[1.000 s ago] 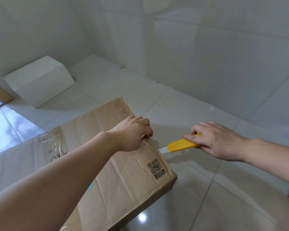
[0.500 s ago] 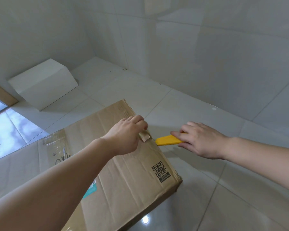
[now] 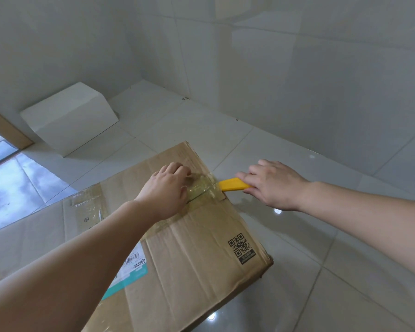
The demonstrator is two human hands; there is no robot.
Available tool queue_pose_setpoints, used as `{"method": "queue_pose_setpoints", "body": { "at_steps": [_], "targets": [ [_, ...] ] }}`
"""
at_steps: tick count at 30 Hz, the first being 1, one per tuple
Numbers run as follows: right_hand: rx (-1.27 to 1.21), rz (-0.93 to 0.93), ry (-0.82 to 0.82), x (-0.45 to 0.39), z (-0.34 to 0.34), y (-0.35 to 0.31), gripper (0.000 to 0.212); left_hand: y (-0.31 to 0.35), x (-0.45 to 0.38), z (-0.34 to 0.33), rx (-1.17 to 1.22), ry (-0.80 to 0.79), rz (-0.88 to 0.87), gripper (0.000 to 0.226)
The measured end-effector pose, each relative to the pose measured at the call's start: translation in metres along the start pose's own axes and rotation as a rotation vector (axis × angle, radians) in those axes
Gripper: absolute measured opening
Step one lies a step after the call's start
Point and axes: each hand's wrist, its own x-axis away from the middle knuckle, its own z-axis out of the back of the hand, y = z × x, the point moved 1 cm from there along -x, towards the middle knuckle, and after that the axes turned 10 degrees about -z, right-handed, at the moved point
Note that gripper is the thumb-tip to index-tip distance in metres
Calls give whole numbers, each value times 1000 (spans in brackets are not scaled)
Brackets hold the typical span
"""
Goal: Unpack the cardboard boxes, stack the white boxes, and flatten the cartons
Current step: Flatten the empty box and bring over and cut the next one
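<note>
A brown cardboard box (image 3: 192, 255) with a QR code and a shipping label lies on the tiled floor, sealed along its middle seam with clear tape (image 3: 201, 188). My left hand (image 3: 164, 192) rests on the box top beside the seam, its fingertips on the tape near the far edge. My right hand (image 3: 273, 185) grips a yellow utility knife (image 3: 233, 184), whose tip meets the taped seam at the box's far right edge. The blade itself is hidden. One white box (image 3: 70, 118) stands on the floor at the back left against the wall.
Glossy white floor tiles (image 3: 321, 271) surround the box. Tiled walls (image 3: 297, 80) meet in a corner behind it. A wooden frame (image 3: 5, 130) and a bright glass panel lie at the left edge.
My right hand has pushed the yellow knife leftward up to the taped seam. My left hand has shifted along the box top, and the box edge now sits nearer the knife.
</note>
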Motion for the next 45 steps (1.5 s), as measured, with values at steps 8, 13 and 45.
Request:
{"method": "queue_pose_setpoints", "body": {
  "at_steps": [8,13,45],
  "targets": [
    [-86,-223,-77,-2,-7,21,41,0,6,-2,-28,48,-360,44],
    [-187,-247,-117,4,-10,16,36,15,-7,-10,-51,-45,-462,55],
    [-427,-100,-88,-33,14,-44,37,-56,49,25,91,58,2,30]
  ]
}}
